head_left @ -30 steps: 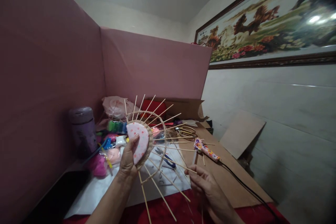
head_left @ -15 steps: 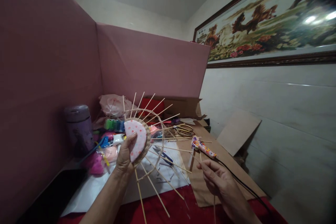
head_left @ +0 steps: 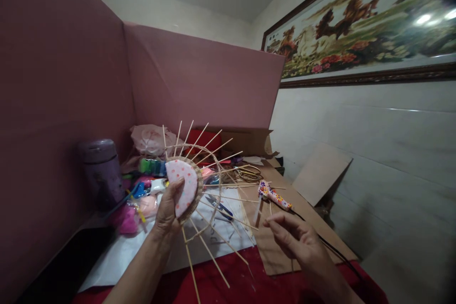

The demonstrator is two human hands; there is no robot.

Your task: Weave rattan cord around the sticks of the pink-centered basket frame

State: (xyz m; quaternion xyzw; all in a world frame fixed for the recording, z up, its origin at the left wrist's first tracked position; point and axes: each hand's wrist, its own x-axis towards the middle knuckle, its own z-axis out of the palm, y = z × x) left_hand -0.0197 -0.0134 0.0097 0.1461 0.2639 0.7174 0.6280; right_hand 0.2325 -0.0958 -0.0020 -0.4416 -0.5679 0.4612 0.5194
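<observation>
My left hand (head_left: pixel 170 209) grips a half-round woven piece. Its flat centre is a pale half-disc with red dots (head_left: pixel 185 190), edged by a woven cord rim (head_left: pixel 200 185). Thin wooden sticks (head_left: pixel 213 266) fan out from that rim, and an outer ring of twisted cord (head_left: pixel 220 175) crosses them. My thumb lies on the dotted face; the fingers behind are hidden. To the right, my right hand (head_left: pixel 294 237) is closed in a pinch on a thin cord, whose end hangs faintly below the palm. A hot glue gun (head_left: pixel 274 195) with a flowered cover lies just beyond this hand.
Blue-handled thread snips (head_left: pixel 223 209) lie on white paper (head_left: pixel 142 261) behind the sticks. A purple flask (head_left: pixel 101 171) and bagged coloured materials (head_left: pixel 128 218) stand at left. Coiled cord (head_left: pixel 245 173) rests at the back. Cardboard (head_left: pixel 278 256) lies under the glue gun, whose black cable runs right.
The view has shifted slightly. My right hand is a little farther right relative to the woven piece, still pinching. My left hand keeps its hold.
</observation>
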